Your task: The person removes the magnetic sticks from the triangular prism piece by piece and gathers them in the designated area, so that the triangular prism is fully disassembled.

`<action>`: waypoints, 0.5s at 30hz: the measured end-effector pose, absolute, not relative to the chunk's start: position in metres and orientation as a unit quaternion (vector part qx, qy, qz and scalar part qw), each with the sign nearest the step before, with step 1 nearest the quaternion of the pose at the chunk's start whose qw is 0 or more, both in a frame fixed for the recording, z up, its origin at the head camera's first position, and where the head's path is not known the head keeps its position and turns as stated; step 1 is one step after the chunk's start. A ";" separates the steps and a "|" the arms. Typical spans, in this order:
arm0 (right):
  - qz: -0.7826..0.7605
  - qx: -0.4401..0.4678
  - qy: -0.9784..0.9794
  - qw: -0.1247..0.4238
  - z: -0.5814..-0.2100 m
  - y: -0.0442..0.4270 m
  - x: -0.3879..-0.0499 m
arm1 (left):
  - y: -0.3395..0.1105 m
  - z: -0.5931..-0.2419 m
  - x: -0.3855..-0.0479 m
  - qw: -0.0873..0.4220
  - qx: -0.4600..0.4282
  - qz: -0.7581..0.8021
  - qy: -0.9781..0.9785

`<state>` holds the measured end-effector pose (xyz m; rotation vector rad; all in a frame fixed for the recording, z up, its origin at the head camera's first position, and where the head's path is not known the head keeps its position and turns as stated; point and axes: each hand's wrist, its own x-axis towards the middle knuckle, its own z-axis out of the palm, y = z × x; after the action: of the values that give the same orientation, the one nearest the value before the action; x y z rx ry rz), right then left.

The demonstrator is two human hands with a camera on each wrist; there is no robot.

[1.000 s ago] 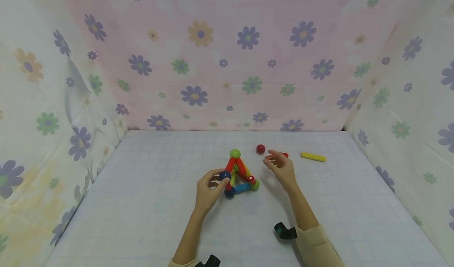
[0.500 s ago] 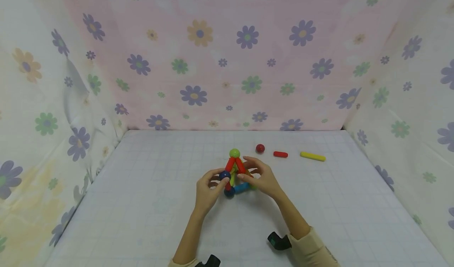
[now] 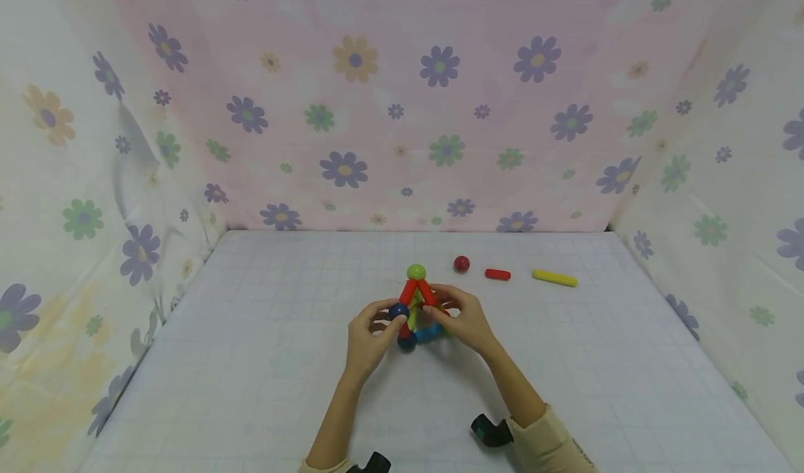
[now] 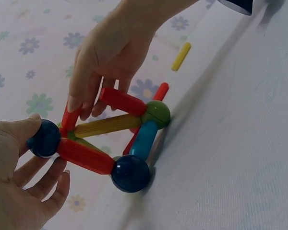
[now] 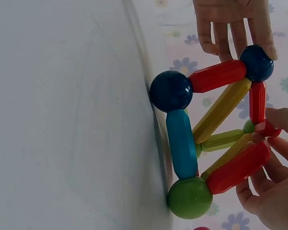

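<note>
Here's the ball-and-rod frame (image 5: 222, 111), mid-table, left hand (image 3: 369, 340) pinching its upper dark-blue ball (image 4: 44, 139), right hand (image 3: 466, 321) pinching the right-hand sloping red rod (image 3: 426, 292) low down. Danger: an uneven tug could pop a joint and fold the lot! A loose red ball (image 3: 461, 264) sits far right, might roll if knocked toward the far edge; the table (image 3: 283, 389) offers wide room left and near.

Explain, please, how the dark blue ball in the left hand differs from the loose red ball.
The left hand holds the dark blue ball; no hand touches the red ball.
The dark blue ball is joined to red rods; the red ball has none.
The dark blue ball is raised above the table; the red ball rests on it.
Both are round and shiny.
</note>
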<state>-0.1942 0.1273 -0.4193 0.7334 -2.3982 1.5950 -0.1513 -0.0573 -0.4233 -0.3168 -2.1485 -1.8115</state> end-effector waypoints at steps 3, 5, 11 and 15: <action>0.535 0.247 -0.802 0.096 -0.417 0.127 -0.194 | -0.057 -0.423 -0.151 0.156 -0.111 -0.633 -0.750; 0.536 0.248 -0.800 0.104 -0.415 0.128 -0.195 | -0.057 -0.423 -0.151 0.158 -0.112 -0.633 -0.749; 0.542 0.238 -0.797 0.118 -0.411 0.132 -0.200 | -0.057 -0.424 -0.152 0.155 -0.111 -0.635 -0.749; 0.564 0.222 -0.787 0.116 -0.413 0.136 -0.206 | -0.058 -0.424 -0.152 0.152 -0.109 -0.633 -0.751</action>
<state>-0.2062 0.1358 -0.4130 0.6498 -2.3054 1.6509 -0.1518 -0.0576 -0.4240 -0.3122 -2.1552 -1.8173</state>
